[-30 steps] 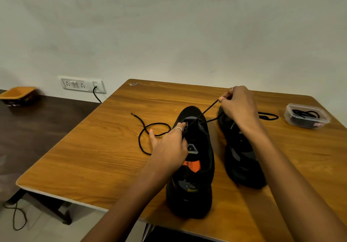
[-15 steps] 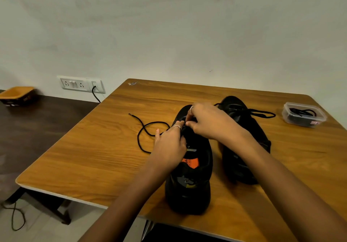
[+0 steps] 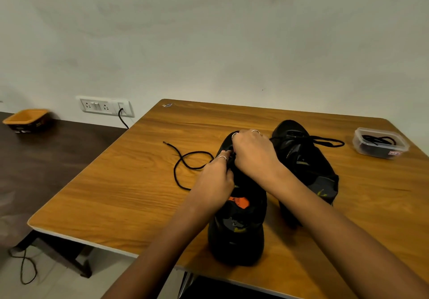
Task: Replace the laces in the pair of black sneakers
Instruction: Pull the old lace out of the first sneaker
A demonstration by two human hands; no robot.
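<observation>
My left grip [image 3: 214, 182] and right grip [image 3: 253, 152] pinch the limp, light lace [image 3: 185, 164] at the near sneaker [image 3: 239, 229]'s eyelets; take it by the stiff tip. At one o'clock sits the second sneaker [image 3: 304, 159] on the tabletop [image 3: 116, 194].

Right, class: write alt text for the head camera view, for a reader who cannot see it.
Both hands, left hand and right hand, work a black lace at the front of the near black sneaker on a wooden table. The second sneaker stands beside it; a clear plastic box holds more laces.
</observation>
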